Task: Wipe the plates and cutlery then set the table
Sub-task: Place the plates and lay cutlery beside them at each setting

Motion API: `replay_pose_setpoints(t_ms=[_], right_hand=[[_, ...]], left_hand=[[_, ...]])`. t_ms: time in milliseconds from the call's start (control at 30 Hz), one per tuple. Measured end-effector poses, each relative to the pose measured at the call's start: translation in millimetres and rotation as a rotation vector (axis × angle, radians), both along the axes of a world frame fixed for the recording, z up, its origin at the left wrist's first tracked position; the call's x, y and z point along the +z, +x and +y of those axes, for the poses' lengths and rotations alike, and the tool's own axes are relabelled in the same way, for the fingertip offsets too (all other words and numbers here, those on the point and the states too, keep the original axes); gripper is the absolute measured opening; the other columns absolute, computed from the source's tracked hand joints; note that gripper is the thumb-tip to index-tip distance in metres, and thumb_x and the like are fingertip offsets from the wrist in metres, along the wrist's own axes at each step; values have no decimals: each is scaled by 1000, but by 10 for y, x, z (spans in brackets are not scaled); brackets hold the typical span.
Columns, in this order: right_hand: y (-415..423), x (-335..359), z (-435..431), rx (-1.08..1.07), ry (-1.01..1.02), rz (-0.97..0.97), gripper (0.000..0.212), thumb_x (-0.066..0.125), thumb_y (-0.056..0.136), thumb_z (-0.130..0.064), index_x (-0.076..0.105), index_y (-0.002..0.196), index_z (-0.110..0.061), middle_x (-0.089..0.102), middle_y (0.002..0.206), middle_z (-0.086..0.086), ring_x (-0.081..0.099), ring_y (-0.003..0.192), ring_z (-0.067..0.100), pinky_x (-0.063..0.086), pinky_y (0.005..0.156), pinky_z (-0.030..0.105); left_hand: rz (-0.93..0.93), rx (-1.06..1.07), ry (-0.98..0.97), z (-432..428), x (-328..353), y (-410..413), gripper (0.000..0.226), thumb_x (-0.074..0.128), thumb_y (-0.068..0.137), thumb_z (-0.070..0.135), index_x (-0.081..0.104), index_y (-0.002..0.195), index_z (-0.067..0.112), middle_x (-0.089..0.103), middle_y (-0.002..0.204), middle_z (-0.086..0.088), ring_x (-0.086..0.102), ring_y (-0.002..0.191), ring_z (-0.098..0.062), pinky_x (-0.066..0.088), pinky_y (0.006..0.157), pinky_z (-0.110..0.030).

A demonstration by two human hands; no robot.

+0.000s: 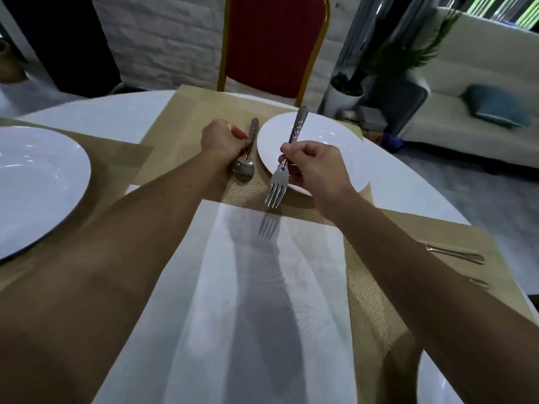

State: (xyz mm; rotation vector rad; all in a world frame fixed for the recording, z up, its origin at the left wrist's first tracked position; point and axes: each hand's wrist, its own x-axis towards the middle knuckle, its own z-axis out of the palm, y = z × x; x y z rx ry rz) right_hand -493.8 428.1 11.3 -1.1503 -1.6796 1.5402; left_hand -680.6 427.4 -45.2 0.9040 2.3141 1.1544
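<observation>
A white plate [326, 135] lies on the far tan placemat [186, 132]. My left hand [223, 139] grips a spoon [245, 167] by its handle, just left of that plate, its bowl low over the mat. My right hand [315, 167] pinches a fork [278, 185] by its neck, tines pointing toward me and raised over the plate's near-left rim. A white cloth [256, 301] is spread over the table in front of me.
A second white plate [38, 182] sits on a mat at the left, and another plate's rim [434, 386] shows at the bottom right. Two cutlery pieces [455, 253] lie on the right placemat. A red chair [274, 45] stands beyond the round white table [96, 115].
</observation>
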Motion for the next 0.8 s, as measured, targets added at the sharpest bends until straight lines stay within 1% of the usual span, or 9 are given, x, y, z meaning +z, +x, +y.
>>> replay_pose_setpoints(t_ms=[133,233,300,367,433,533,633,733,800], right_hand=[[-63,17,44,3,16,-64,18,66,90,-18,69,87,-1,64,70,6,58,59,15,57,63,27],[-188,77,121,22,51,-151,14,69,88,-16,68,82,-3,64,69,8,56,55,15,55,58,24],[-345,122,190,22,105,-224,13,71,86,-13,66,77,-6,67,72,12,58,56,17,56,57,26],[-563,144,251,23,149,-279,17,72,84,-11,63,71,-6,65,69,14,58,54,19,59,64,35],[-806,137,282,23,166,-323,22,74,83,-10,60,66,-9,62,62,9,60,55,21,60,71,42],[-1169,51,285,47,220,-418,15,76,81,-17,68,75,-6,67,72,10,66,66,24,59,73,40],[-1407,-60,310,81,250,-518,19,75,82,-19,70,87,-2,69,77,9,66,59,17,56,54,20],[-1574,-163,341,119,283,-608,23,78,79,-22,71,89,-1,72,83,9,69,69,19,59,68,30],[-1621,-195,348,136,330,-676,22,78,79,-24,66,75,-6,69,68,2,65,60,11,54,56,24]], left_hand=[[61,65,15,-152,40,23,19,72,83,27,73,96,13,72,92,-2,66,86,-16,50,82,-24],[336,151,-1,-569,53,104,22,55,93,26,66,107,13,69,103,-8,63,95,-26,44,76,-29],[527,122,19,-928,-43,176,31,45,94,26,62,115,10,67,109,-14,61,100,-35,46,80,-38],[644,-22,-95,-1238,-196,209,51,34,93,37,53,130,8,57,129,-19,52,118,-37,39,98,-47],[645,-154,-312,-1415,-293,197,61,22,98,48,28,148,14,27,154,-14,23,142,-32,16,115,-47],[609,-159,-372,-1478,-352,178,66,16,97,54,7,153,20,4,161,-5,1,148,-25,-1,118,-44],[621,-133,-340,-1468,-368,199,67,19,97,54,7,153,20,4,161,-3,0,148,-23,-2,118,-43],[629,-102,-290,-1483,-391,191,66,27,97,52,15,152,18,12,160,-5,6,147,-25,1,118,-43],[631,-89,-259,-1479,-400,207,65,31,96,50,19,151,17,16,159,-6,9,147,-25,3,118,-44]])
